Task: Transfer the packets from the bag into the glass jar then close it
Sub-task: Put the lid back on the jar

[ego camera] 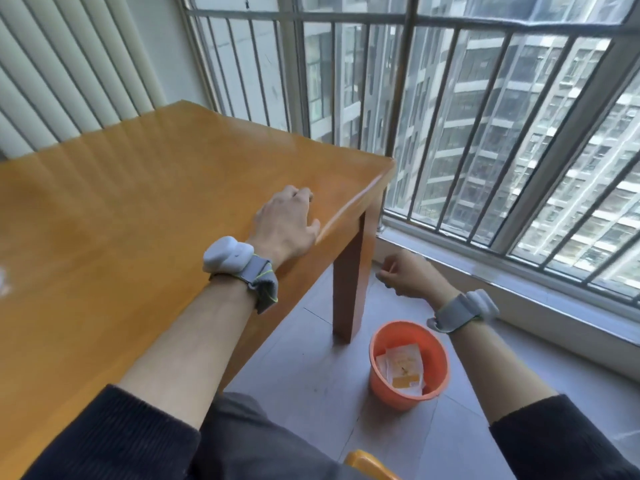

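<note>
My left hand (287, 220) rests palm down on the wooden table (138, 202) near its right corner, fingers curled, holding nothing. My right hand (410, 275) hangs beside the table over the floor, fingers loosely curled with nothing visible in them. Below it an orange bucket (440, 348) stands on the floor with a white and yellow bag or packet (405, 367) lying inside. No glass jar is in view. A white blurred thing (4, 280) shows at the table's left edge.
A barred window (485, 133) and its low ledge (519, 289) run along the right. A table leg (349, 282) stands close to the bucket. A yellow seat edge (367, 465) shows at the bottom. White slatted panels (69, 64) line the left wall.
</note>
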`<action>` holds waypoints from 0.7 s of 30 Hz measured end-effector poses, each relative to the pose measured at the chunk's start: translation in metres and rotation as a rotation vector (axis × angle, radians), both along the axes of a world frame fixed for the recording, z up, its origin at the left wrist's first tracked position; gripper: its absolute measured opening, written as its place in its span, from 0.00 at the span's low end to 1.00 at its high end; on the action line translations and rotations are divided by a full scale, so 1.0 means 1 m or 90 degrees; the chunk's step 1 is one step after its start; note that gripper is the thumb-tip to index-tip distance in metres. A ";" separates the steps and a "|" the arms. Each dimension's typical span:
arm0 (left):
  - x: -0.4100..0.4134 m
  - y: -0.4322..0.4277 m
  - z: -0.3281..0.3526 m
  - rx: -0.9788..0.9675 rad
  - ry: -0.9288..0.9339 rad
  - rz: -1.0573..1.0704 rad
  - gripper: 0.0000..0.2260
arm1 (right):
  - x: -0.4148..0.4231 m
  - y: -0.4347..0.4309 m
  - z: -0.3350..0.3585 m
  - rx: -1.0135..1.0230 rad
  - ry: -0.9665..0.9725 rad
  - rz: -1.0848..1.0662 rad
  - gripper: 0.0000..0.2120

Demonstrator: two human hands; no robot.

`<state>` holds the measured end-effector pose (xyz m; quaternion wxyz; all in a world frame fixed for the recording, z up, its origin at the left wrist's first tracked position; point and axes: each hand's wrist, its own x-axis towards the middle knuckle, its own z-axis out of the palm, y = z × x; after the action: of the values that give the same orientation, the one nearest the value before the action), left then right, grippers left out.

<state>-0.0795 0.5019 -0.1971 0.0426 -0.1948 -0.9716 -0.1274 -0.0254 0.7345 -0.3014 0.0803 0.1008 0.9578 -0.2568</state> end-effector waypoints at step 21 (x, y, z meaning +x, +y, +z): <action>0.109 -0.248 0.038 -0.112 -0.061 0.322 0.18 | -0.039 -0.254 0.150 0.148 0.121 0.394 0.10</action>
<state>0.0298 0.2541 -0.1591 0.0098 0.0575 -0.9976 -0.0372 -0.0646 0.4809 -0.1519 0.0527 -0.2104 0.9691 -0.1174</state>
